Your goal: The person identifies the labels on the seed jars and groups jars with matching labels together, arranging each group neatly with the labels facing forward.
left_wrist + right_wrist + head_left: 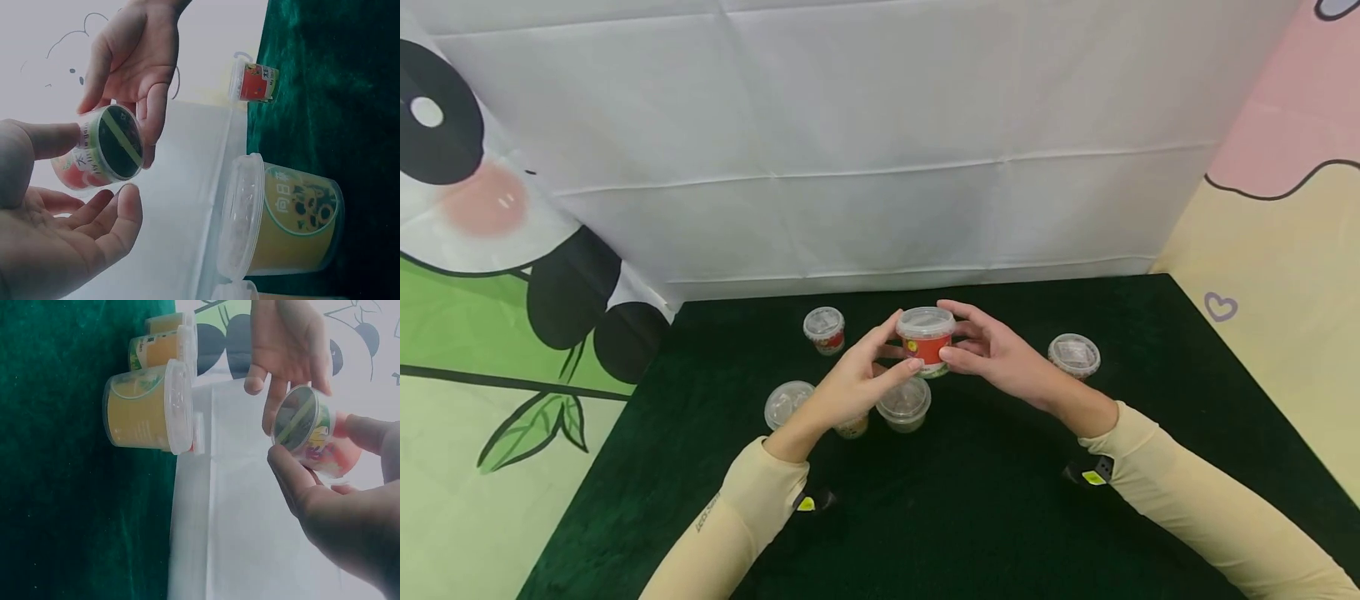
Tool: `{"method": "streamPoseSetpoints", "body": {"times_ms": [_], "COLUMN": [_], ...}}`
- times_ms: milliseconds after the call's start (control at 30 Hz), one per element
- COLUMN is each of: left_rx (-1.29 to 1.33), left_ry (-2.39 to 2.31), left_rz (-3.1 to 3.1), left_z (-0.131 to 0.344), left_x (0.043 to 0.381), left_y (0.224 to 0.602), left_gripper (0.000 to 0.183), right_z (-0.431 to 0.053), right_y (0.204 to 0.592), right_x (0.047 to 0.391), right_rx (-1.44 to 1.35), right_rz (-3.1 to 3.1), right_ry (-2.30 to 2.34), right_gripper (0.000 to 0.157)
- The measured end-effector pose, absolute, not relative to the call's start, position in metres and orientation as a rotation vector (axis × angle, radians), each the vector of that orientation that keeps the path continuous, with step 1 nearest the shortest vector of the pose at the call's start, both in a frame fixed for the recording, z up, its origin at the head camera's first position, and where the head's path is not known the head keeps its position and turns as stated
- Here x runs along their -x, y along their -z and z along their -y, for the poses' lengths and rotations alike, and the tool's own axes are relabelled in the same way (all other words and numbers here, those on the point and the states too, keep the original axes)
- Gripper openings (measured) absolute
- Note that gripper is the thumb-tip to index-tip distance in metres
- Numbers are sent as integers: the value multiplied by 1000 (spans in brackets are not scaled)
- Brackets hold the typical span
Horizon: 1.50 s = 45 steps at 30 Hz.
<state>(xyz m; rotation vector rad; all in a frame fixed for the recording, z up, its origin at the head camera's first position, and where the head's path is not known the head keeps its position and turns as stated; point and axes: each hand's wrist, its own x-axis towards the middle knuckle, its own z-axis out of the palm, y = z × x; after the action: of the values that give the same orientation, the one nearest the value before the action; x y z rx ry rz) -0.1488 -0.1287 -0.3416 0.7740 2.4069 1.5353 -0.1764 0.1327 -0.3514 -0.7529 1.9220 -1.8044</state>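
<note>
Both hands hold a small clear plastic cup with a red label and a clear lid (927, 346), upright and raised over the table. My left hand (859, 371) grips its left side, thumb at the front and fingers behind. On the opposite side, my right hand (996, 354) has its thumb low on the label and its fingers around the back. The wrist views show the dark underside of the cup (119, 142) with a pale green strip across it. Just below it in the head view stands a lidded cup (905, 406) with yellowish contents (137, 412).
Another lidded cup (788, 402) stands by the left forearm, and one beside it (852, 427) is mostly hidden. A red-labelled cup (824, 329) is farther back; another cup (1074, 356) stands right. Dark green cloth (955, 517) covers the table, with a white sheet (880, 225) behind.
</note>
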Motion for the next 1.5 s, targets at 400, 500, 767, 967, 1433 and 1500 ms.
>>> {"method": "streamPoseSetpoints", "body": {"times_ms": [400,500,767,967,1433,1500], "left_rx": [-659,-640,-567,-605,-598,-575], "left_ry": [-1534,-1511,-1475,-1459,-1428,-1419], "left_rz": [-2328,-2336,-2298,-2326,-2378,-2387], "left_z": [135,134,136,136,134,133], "left_x": [154,155,158,159,157,156], "left_y": [344,345,351,353,356,356], "left_gripper": [76,70,53,51,52,53], "right_z": [-129,-129,-128,-127,-128,-128], "right_y": [352,354,360,362,366,367], "right_x": [176,177,180,181,182,182], "right_rx": [707,701,579,541,586,588], "right_rz": [-1867,-1855,-1742,-1649,-1639,-1639], "right_ry": [1820,1829,1861,1825,1819,1820], "right_gripper": [66,66,67,62,60,61]}}
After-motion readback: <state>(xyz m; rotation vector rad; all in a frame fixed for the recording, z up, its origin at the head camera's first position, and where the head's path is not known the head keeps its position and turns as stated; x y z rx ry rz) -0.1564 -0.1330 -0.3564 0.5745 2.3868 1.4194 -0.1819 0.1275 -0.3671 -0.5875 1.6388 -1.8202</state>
